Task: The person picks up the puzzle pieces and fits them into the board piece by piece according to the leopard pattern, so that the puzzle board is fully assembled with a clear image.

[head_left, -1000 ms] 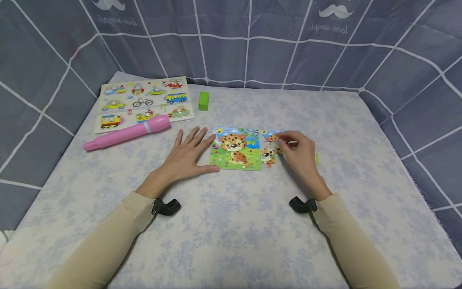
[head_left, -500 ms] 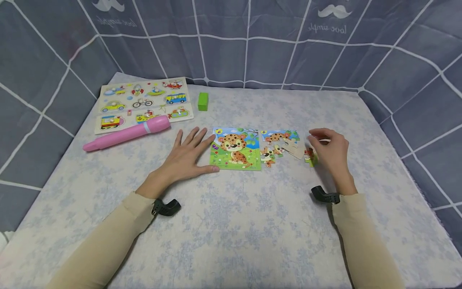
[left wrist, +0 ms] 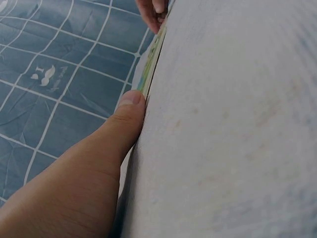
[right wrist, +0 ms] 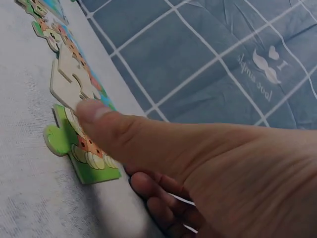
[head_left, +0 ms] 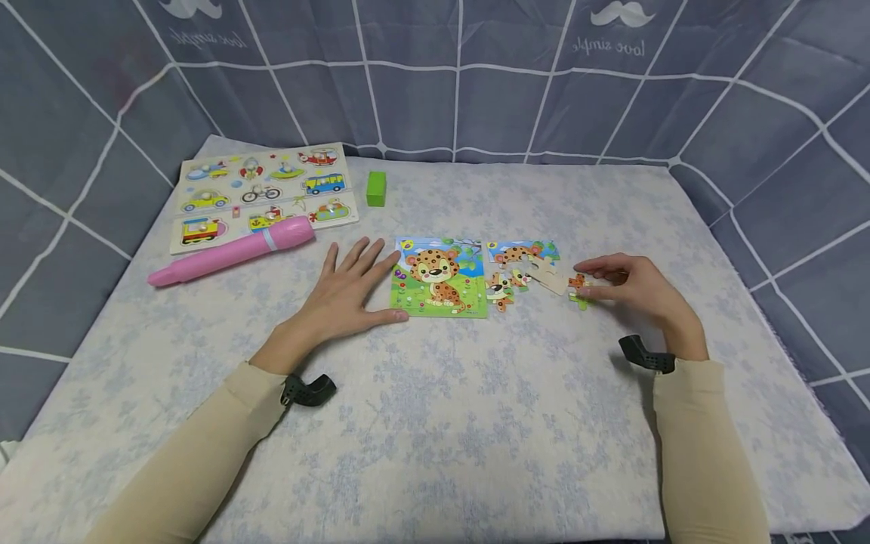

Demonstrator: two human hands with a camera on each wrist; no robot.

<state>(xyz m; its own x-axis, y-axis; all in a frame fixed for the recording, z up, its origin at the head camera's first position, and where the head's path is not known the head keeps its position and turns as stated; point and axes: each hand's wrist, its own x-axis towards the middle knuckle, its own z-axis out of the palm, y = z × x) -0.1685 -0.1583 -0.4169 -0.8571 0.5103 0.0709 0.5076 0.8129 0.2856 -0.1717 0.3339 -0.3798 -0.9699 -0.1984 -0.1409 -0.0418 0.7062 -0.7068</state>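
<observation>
The green puzzle piece (right wrist: 81,154) lies between the tabletop's (head_left: 435,423) middle and right edge. My right hand (head_left: 642,287) has just turned to it, half open, no grip showing, so it looks loose. My left hand (head_left: 343,295) spreads against the leopard board (head_left: 442,281).

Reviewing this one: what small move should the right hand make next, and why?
I'd probably have the right hand pinch the loose paw piece. In both the head and right wrist views its thumb overlaps that piece, though contact is unclear, and the piece lies picture-side up on the cloth, nearer than the plain-backed pieces.
</observation>
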